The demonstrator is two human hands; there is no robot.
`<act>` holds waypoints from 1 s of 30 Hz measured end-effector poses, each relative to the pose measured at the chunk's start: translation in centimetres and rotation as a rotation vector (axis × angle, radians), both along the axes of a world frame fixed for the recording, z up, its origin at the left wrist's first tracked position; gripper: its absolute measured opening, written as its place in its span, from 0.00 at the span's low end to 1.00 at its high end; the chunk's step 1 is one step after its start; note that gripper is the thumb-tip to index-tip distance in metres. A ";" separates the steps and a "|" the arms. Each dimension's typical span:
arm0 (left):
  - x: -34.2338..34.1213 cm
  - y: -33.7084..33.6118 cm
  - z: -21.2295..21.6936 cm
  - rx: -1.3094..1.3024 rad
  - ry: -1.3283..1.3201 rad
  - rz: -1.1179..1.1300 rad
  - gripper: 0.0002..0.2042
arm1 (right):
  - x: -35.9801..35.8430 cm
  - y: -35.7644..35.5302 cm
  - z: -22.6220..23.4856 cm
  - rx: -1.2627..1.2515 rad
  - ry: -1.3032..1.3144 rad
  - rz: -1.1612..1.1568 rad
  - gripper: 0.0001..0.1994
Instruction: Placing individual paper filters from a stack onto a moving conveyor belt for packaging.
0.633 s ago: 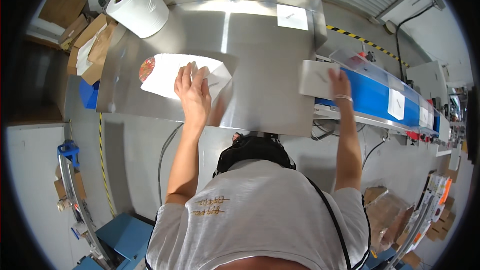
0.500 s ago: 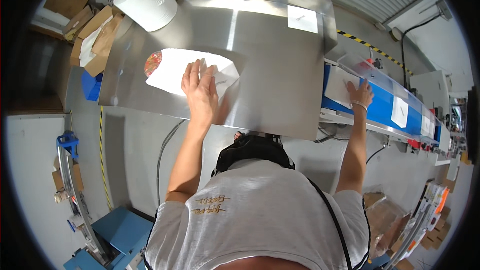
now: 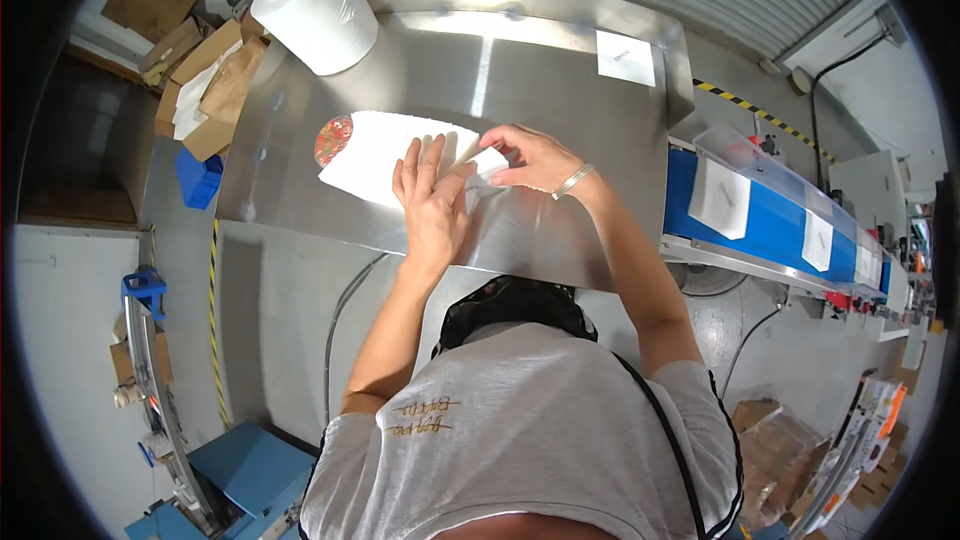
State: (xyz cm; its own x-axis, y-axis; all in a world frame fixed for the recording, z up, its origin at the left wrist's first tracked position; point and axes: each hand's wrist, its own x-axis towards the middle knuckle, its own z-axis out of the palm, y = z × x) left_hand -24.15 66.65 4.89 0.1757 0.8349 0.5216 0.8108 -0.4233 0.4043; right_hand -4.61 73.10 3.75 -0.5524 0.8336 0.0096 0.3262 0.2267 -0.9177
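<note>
A white paper-like packet or layered sheet (image 3: 375,155) lies on the steel table. From its left end shows a rounded red, multicoloured patterned piece (image 3: 333,141). My left hand (image 3: 432,205) rests on the packet's right half, fingers stretched out and a little apart. At the packet's right end, my right hand (image 3: 530,160) pinches a raised white corner (image 3: 488,168) between thumb and fingers. What lies inside the packet is hidden.
A big white roll (image 3: 325,25) stands at the table's far left. A white sheet (image 3: 626,58) lies at the far right corner. On the right, a blue conveyor belt (image 3: 760,220) carries several white packets. Cardboard boxes (image 3: 205,90) and a blue bin (image 3: 198,178) sit left.
My right hand has come left from the conveyor to the packet's right end and grips its corner. The packet on the belt is released and sits farther along. My left hand stays on the table packet.
</note>
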 end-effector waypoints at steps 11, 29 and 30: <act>-1.5 1.1 0.2 -0.032 -0.006 0.096 0.14 | 9.4 -3.8 -6.5 -0.167 0.110 -0.639 0.16; -1.5 1.3 0.3 -0.072 -0.022 0.010 0.12 | 1.6 -1.1 -0.6 0.005 0.041 -0.089 0.25; -1.5 1.4 0.5 -0.070 -0.020 -0.004 0.12 | 0.0 -0.5 -0.1 -0.033 0.035 -0.028 0.24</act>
State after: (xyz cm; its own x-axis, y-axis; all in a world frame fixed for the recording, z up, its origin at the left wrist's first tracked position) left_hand -25.61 68.09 5.39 0.1694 0.8686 0.4656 0.8007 -0.3968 0.4489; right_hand -4.58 72.65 3.64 -0.5290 0.8486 0.0004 0.2995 0.1871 -0.9356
